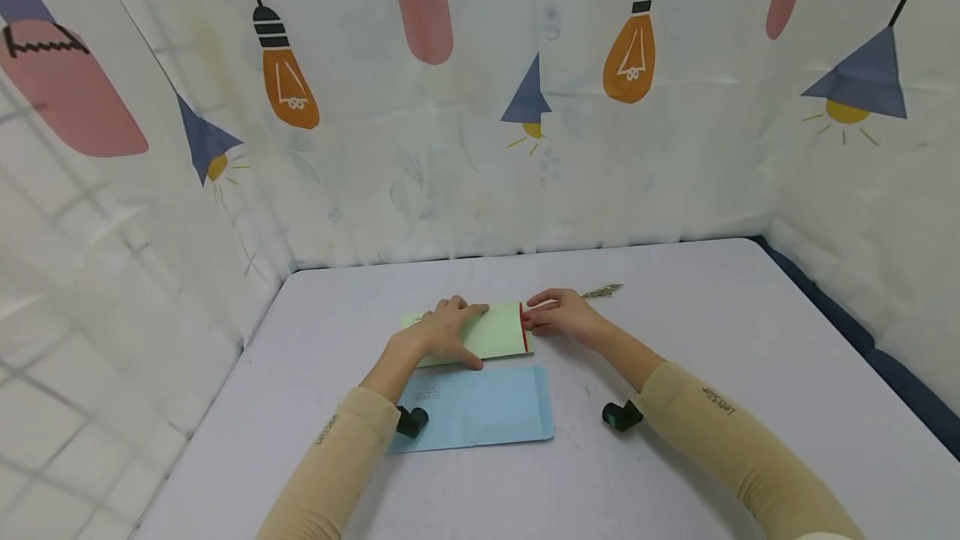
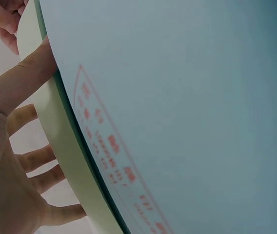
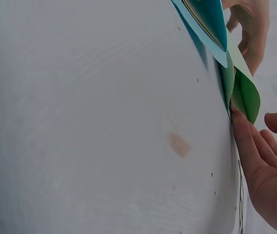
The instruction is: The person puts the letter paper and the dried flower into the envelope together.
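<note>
A light green envelope (image 1: 498, 330) lies on the white table, a red edge (image 1: 523, 327) showing at its right end. My left hand (image 1: 444, 333) rests on it, fingers spread, thumb by the near edge. At the right end my right hand (image 1: 566, 319) touches the envelope with extended fingertips. There, the right wrist view shows the green envelope's mouth (image 3: 248, 95) gaping, with the thumb held apart; what is inside is mostly hidden. Nearer me lies a blue envelope (image 1: 472, 419) with small printing; the left wrist view shows red print on its surface (image 2: 202, 97).
Behind my right hand lies a thin golden-brown tassel-like bundle (image 1: 602, 291). Small dark wrist cameras (image 1: 622, 416) sit below both forearms. A patterned white curtain (image 1: 465, 173) hangs behind the table (image 1: 637, 490) and along its sides.
</note>
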`<act>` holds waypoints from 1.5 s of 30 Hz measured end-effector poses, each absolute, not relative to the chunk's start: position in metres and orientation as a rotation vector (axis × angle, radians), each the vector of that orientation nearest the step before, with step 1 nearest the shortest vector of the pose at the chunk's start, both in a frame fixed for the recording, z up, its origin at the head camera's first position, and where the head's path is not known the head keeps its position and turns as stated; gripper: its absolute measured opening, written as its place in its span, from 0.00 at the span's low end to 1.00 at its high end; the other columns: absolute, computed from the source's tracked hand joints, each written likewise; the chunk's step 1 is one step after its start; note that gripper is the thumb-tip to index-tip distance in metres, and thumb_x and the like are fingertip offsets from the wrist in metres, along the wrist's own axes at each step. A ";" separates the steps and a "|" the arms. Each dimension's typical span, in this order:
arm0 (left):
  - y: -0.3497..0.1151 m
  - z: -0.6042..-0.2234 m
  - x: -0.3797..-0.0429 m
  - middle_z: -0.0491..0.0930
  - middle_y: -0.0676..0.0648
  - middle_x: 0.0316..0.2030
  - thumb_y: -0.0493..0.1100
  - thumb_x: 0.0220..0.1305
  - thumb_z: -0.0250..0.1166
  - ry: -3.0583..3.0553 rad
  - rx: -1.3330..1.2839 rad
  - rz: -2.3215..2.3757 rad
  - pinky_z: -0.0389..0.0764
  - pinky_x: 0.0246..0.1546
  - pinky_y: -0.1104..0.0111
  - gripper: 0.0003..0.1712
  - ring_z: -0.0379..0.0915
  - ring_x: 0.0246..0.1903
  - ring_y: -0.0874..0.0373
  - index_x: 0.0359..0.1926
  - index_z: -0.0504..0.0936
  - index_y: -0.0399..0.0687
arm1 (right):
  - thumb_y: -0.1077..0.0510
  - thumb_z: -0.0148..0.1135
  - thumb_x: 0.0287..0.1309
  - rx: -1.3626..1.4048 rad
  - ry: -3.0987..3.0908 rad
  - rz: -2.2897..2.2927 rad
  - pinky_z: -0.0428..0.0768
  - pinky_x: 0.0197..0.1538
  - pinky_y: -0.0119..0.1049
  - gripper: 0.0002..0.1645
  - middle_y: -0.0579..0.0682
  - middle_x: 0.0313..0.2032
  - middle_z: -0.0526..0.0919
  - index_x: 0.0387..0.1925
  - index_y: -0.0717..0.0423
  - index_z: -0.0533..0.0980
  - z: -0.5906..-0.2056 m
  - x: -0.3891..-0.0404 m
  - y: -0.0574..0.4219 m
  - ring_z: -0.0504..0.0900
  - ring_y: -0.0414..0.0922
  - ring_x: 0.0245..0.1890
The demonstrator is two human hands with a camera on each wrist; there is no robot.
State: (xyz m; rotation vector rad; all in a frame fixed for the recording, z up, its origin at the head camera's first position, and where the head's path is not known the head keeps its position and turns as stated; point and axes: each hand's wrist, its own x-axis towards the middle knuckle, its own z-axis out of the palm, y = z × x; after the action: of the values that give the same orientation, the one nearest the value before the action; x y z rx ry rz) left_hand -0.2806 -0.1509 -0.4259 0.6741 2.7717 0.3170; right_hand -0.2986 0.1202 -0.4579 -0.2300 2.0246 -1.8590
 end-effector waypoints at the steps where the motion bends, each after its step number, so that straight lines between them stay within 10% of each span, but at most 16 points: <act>1: -0.151 -0.425 -0.280 0.66 0.44 0.64 0.64 0.51 0.80 2.771 0.673 0.317 0.68 0.61 0.47 0.58 0.61 0.63 0.46 0.79 0.63 0.59 | 0.68 0.63 0.68 -0.235 2.022 -1.854 0.84 0.51 0.44 0.22 0.66 0.52 0.84 0.61 0.72 0.72 -0.457 -0.299 0.120 0.87 0.54 0.49; 45: -0.152 -0.426 -0.280 0.65 0.44 0.65 0.65 0.51 0.80 2.779 0.701 0.300 0.67 0.60 0.47 0.59 0.62 0.63 0.46 0.79 0.62 0.59 | 0.59 0.58 0.75 -0.210 2.458 -1.502 0.82 0.50 0.39 0.25 0.65 0.57 0.76 0.64 0.72 0.71 -0.435 -0.317 0.252 0.76 0.53 0.49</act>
State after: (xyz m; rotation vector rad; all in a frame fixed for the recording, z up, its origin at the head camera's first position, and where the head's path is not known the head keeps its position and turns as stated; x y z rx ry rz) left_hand -0.2799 -0.1524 -0.4264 0.7010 2.7790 0.3001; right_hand -0.3167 0.2522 -0.4350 -0.2098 2.4585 -1.5017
